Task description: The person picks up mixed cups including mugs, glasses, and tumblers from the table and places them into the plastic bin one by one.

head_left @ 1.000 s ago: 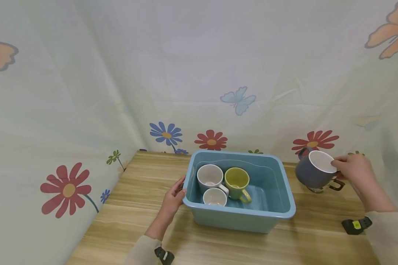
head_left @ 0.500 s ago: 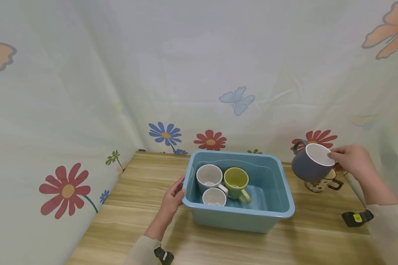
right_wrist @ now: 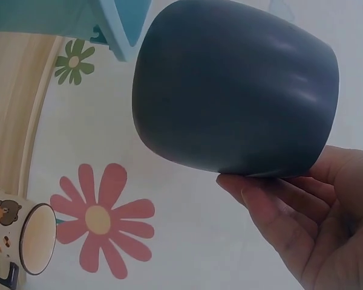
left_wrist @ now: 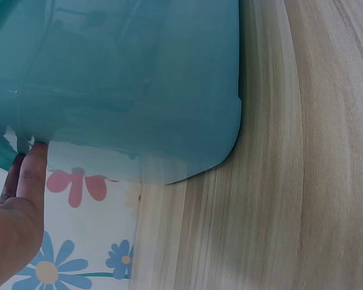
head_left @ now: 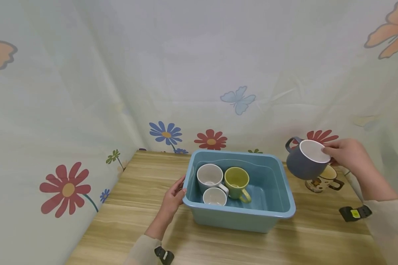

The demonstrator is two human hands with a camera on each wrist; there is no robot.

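Pinching by the rim, with the right hand point(head_left: 348, 156), a dark blue mug point(head_left: 303, 162) tilted in the air beside the light blue tub point(head_left: 235, 220); touching the tub's left edge with nearly straight fingers of the left hand point(head_left: 171, 201). Showing in the head view, inside the tub: a white mug point(head_left: 209, 176), smaller white cup point(head_left: 215, 197) and green mug point(head_left: 236, 177); showing clearly only in the right wrist view: a bear print point(right_wrist: 4, 211) on the cream mug point(right_wrist: 12, 232).

No readable text or labels
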